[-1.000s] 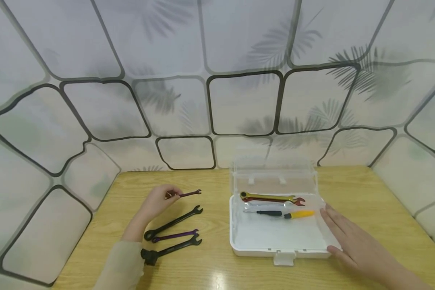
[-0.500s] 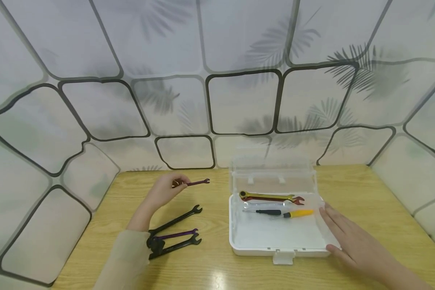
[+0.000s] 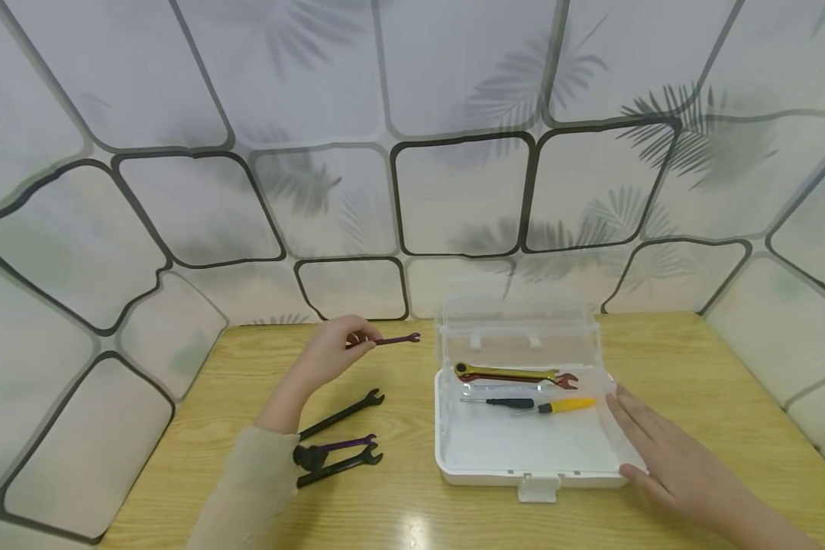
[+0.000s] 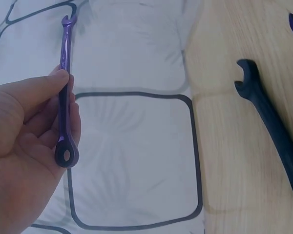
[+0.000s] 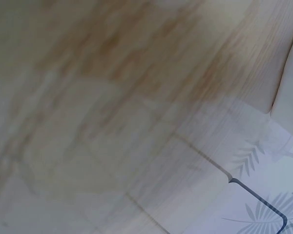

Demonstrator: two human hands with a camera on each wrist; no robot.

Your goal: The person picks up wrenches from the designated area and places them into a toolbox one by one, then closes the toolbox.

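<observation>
Since the earlier frame, my left hand (image 3: 337,347) has carried its purple ratcheting combination wrench (image 4: 63,107) farther out and to the right, nearer the toolbox (image 3: 481,480). Thumb and fingers pinch the shank, the ring end lying towards the palm and the jaw end pointing away. My right hand (image 3: 681,466) grips nothing; its straightened fingers rest against the box's right wall.

I judge this a mid-air carry; the next move seems to call for going right and lowering over the box's floor. Just left of my right hand, inside, lie a gold ratcheting wrench (image 3: 505,373), a red wrench (image 3: 567,382) and two screwdrivers (image 3: 512,403); the clear lid (image 3: 564,345) stands raised behind.

Below my left hand, two black wrenches (image 3: 344,414) flank another purple wrench (image 3: 351,444), partly sleeve-hidden. The desk (image 3: 412,428) is wood-grained; beyond both hands hangs a leaf-printed backdrop (image 3: 464,198).
</observation>
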